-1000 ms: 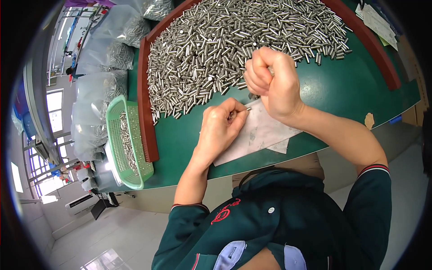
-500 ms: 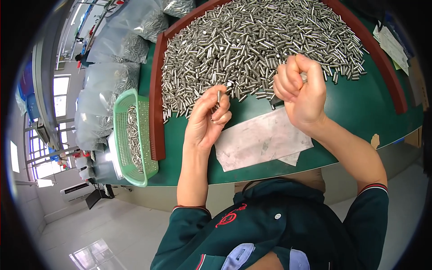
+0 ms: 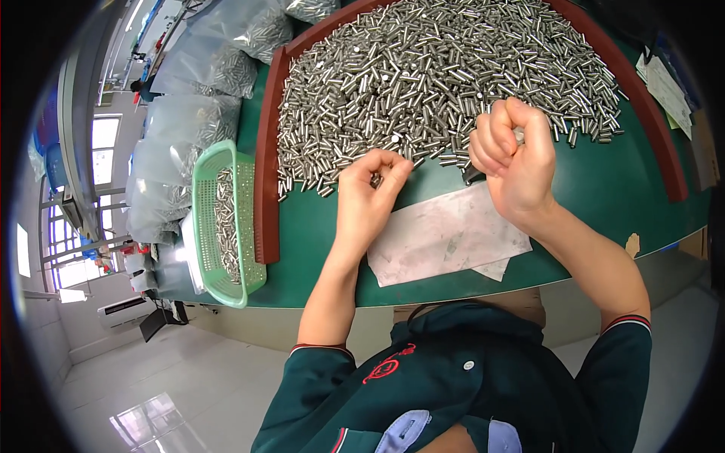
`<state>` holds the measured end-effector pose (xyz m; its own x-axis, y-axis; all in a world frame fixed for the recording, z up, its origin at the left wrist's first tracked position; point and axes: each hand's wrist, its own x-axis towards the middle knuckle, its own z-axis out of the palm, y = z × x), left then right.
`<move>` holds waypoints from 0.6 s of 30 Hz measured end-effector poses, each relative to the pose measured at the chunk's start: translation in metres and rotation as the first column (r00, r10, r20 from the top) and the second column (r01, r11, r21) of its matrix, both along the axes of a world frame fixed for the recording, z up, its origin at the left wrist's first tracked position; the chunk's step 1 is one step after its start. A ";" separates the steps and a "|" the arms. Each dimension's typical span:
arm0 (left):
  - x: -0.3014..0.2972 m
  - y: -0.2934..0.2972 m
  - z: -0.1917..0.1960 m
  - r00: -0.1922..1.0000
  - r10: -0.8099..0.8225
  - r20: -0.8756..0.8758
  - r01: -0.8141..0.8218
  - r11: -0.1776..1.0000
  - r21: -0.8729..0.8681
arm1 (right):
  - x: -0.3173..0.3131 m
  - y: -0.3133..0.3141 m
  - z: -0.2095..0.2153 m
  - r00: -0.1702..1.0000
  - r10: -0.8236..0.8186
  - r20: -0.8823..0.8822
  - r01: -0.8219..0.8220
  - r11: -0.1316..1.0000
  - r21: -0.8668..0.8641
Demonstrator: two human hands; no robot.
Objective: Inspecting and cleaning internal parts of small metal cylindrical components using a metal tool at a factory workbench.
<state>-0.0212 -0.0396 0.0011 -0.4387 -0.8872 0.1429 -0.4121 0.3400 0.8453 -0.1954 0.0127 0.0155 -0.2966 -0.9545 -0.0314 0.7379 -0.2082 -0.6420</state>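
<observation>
A big heap of short shiny metal pins (image 3: pixel 423 83) covers the far part of the green table (image 3: pixel 302 234). My left hand (image 3: pixel 366 196) is at the heap's near edge, palm turned down, its thumb and fingers curled together; a metal pin (image 3: pixel 375 180) shows in the gap between them. Off to the right, my right hand (image 3: pixel 517 162) is a raised fist in front of the heap. A small pale glint shows inside that fist, but its contents are hidden by the fingers. Under the fist lies a stained whitish sheet (image 3: pixel 445 238), with a small black object (image 3: pixel 472 175) at its far edge.
Dark red rails (image 3: pixel 266 166) border the heap. A light green plastic basket (image 3: pixel 245 226) holding more pins stands left of the rail. Behind it are several clear bags (image 3: pixel 185 121) of pins. Papers (image 3: pixel 666 94) lie at the far right, a tan scrap (image 3: pixel 633 244) near the front edge.
My left hand has moved a little to the right and turned from palm up to palm down, fingers now toward the table. My right fist keeps its shape and place over the sheet.
</observation>
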 end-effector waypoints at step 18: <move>-0.013 0.011 0.002 0.930 0.025 0.366 0.065 0.971 -0.231 | -0.001 0.001 -0.003 1.000 0.006 -0.029 -0.006 1.000 -0.008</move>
